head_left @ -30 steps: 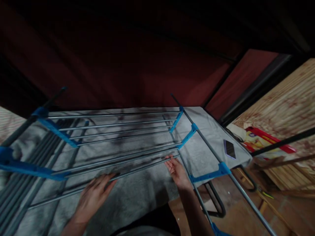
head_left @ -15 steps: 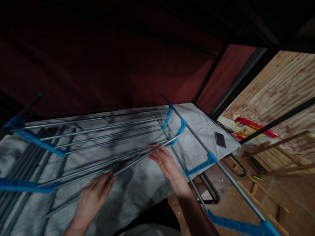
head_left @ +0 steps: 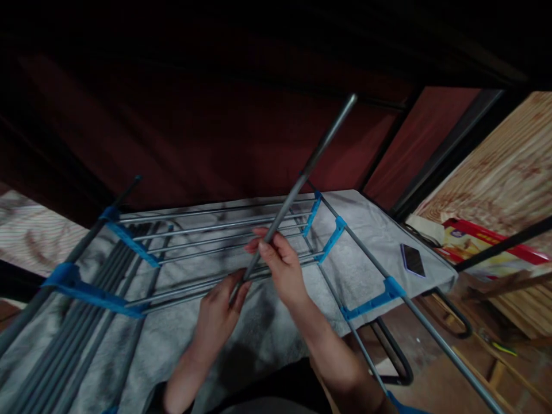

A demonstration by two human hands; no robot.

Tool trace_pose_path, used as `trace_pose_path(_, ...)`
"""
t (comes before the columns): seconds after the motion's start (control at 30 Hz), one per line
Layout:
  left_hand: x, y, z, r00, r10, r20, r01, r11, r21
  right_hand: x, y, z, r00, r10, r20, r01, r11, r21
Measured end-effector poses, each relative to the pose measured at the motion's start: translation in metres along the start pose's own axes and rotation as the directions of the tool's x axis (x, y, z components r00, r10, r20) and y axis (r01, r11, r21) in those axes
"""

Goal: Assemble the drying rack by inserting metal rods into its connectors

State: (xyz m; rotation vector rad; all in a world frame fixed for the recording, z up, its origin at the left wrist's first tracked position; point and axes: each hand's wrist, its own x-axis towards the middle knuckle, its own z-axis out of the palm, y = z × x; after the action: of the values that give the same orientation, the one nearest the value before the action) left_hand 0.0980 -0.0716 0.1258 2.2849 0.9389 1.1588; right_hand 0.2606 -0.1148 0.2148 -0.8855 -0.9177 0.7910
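I hold a long grey metal rod [head_left: 304, 171] slanting up and to the right above a table. My right hand [head_left: 278, 265] is closed around its middle. My left hand [head_left: 219, 305] grips its lower end with fingers curled. Below them lies a partly built drying rack [head_left: 215, 230] of grey rods joined by blue plastic connectors [head_left: 331, 239]. It rests on a grey cloth [head_left: 259, 328] that covers the table.
A bundle of loose grey rods [head_left: 64, 339] lies at the left on the cloth. A phone [head_left: 413, 259] sits near the table's right edge. A red and yellow box [head_left: 478, 244] leans by a wooden panel at the right. Dark red wall stands behind.
Both hands have lifted one rod off the rack and tilted it upward; its far end now points high to the right. The hands moved closer together.
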Motion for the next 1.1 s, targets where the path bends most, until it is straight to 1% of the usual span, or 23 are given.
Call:
trace_pose_path(0.1,0.004,0.010,-0.002,0.999,-0.044,-0.021,0.042,0.997,-0.069,0.015,-0.017,0.004,0.993,-0.109,-0.035,0.107,0.991,-0.076)
trace_pose_path(0.17,0.003,0.009,-0.003,0.991,-0.128,-0.041,0.121,0.983,-0.141,0.021,-0.020,0.006,0.987,-0.161,-0.012,0.158,0.977,-0.142)
trace_pose_path(0.2,0.002,0.007,-0.004,0.981,-0.188,-0.048,0.177,0.966,-0.186,0.022,-0.019,0.007,0.983,-0.181,0.013,0.180,0.966,-0.184)
trace_pose_path(0.27,-0.001,0.002,-0.005,0.942,-0.332,-0.047,0.303,0.902,-0.309,0.020,-0.012,0.010,0.972,-0.213,0.094,0.232,0.931,-0.283)
trace_pose_path(0.33,-0.004,-0.002,-0.006,0.884,-0.466,-0.028,0.404,0.795,-0.453,0.014,-0.003,0.012,0.952,-0.230,0.201,0.292,0.880,-0.374)
trace_pose_path(0.37,-0.006,-0.003,-0.006,0.855,-0.518,-0.014,0.436,0.735,-0.520,0.011,0.003,0.013,0.941,-0.226,0.253,0.316,0.857,-0.408)
trace_pose_path(0.43,-0.008,-0.004,-0.006,0.805,-0.593,0.017,0.472,0.623,-0.624,0.003,0.013,0.012,0.926,-0.185,0.329,0.330,0.819,-0.469)
trace_pose_path(0.53,-0.012,-0.003,-0.004,0.733,-0.678,0.056,0.503,0.485,-0.715,-0.010,0.030,0.008,0.924,-0.089,0.371,0.305,0.756,-0.579)
trace_pose_path(0.6,-0.016,-0.004,0.000,0.689,-0.720,0.085,0.521,0.410,-0.749,-0.018,0.043,0.002,0.919,-0.024,0.393,0.299,0.693,-0.656)
trace_pose_path(0.77,-0.034,-0.009,0.014,0.611,-0.768,0.191,0.560,0.248,-0.791,-0.038,0.079,-0.015,0.895,0.128,0.427,0.326,0.466,-0.823)
trace_pose_path(0.9,-0.051,-0.019,0.023,0.513,-0.823,0.245,0.531,0.080,-0.844,-0.056,0.108,-0.032,0.863,0.228,0.451,0.375,0.308,-0.874)
trace_pose_path(1.0,-0.063,-0.027,0.026,0.439,-0.844,0.307,0.506,-0.050,-0.861,-0.069,0.125,-0.044,0.847,0.272,0.457,0.396,0.250,-0.883)
trace_pose_path(1.1,-0.072,-0.033,0.030,0.385,-0.854,0.350,0.429,-0.171,-0.887,-0.078,0.139,-0.054,0.838,0.276,0.471,0.414,0.242,-0.878)
